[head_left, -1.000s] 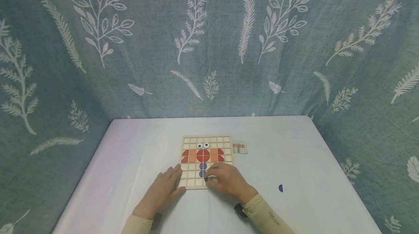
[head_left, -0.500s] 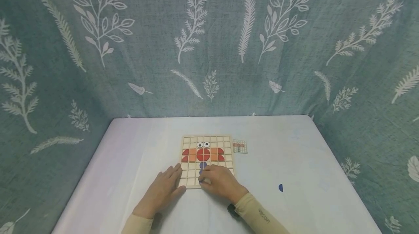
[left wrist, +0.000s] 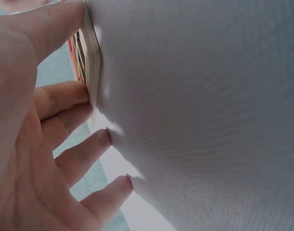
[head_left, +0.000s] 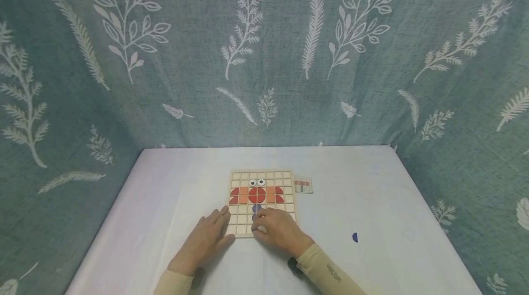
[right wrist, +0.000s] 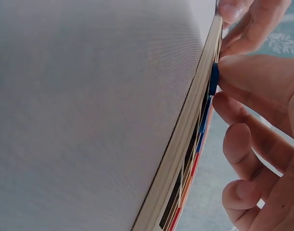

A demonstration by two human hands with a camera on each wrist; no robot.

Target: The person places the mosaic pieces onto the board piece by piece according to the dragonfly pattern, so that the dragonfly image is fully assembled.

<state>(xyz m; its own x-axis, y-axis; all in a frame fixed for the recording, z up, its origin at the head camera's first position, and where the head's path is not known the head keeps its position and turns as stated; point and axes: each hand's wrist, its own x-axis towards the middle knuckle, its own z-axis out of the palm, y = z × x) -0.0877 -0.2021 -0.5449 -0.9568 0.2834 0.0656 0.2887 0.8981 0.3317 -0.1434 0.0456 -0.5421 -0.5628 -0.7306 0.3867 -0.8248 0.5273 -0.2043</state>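
A wooden grid board lies on the table, bearing a red, orange and blue pattern below two white eye pieces. Over its lower part, my right hand pinches a small dark blue piece between thumb and finger, down at the board's near row. The piece's exact outline is mostly covered by the fingers. My left hand has its fingers spread on the table, with the thumb and fingertips touching the board's left and near edges. Blue round shapes are partly hidden behind the right hand.
Right of the board lies a small pattern card with a similar picture. A loose dark blue half-circle piece rests farther right on the white table. Leaf-printed fabric surrounds the back and sides.
My right hand has shifted a little left with the blue piece, along the board's near row, and has since held nearly still. The left hand has kept its place.
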